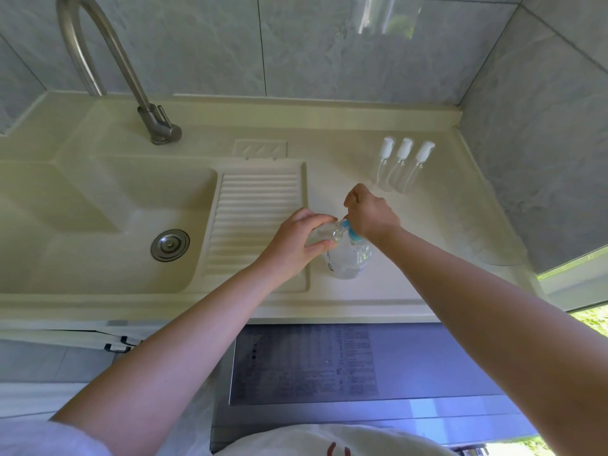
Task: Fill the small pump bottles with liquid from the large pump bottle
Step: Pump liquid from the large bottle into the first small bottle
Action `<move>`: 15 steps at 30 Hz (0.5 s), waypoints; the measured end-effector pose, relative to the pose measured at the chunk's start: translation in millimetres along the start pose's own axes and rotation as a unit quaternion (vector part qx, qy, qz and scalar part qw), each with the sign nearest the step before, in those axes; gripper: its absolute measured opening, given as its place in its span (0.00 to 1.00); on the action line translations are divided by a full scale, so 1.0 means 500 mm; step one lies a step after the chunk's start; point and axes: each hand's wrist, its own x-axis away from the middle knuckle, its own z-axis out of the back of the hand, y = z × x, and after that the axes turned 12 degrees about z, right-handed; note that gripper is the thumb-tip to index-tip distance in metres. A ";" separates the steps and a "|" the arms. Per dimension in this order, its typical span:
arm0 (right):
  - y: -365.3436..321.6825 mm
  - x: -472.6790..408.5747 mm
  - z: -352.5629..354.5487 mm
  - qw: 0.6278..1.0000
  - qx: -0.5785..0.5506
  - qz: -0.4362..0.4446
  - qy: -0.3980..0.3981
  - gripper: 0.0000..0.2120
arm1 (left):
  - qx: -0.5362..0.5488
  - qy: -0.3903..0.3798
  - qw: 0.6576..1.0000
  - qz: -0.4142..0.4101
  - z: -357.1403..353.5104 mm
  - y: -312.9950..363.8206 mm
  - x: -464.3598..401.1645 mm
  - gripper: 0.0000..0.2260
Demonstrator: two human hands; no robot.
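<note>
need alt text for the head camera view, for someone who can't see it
A person's left hand holds a small clear bottle against the blue pump of a large pump bottle, which the right hand presses. Three capped small bottles stand behind on the counter, right of a sink.

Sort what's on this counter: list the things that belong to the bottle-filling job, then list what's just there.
Part of the job:
- large pump bottle, right hand on its blue pump
- small clear bottle, held at the pump spout by the left hand
- three small pump bottles, standing capped at the back

Just there:
- faucet
- sink
- ribbed drainboard
</note>
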 end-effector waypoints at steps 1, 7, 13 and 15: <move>0.001 0.000 0.002 1.000 -0.003 0.001 -0.003 0.16 | -0.001 -0.001 1.000 0.000 0.000 0.002 0.000 0.18; 0.009 0.000 0.006 0.999 -0.037 0.006 -0.017 0.17 | 0.000 -0.004 1.000 0.003 0.003 0.005 0.000 0.19; 0.001 -0.001 0.000 1.000 0.000 0.001 0.004 0.16 | -0.004 0.003 1.000 0.001 0.001 0.001 0.000 0.18; 0.004 0.002 -0.003 1.000 0.001 0.004 0.005 0.16 | -0.004 0.002 1.000 0.001 -0.001 0.002 0.002 0.18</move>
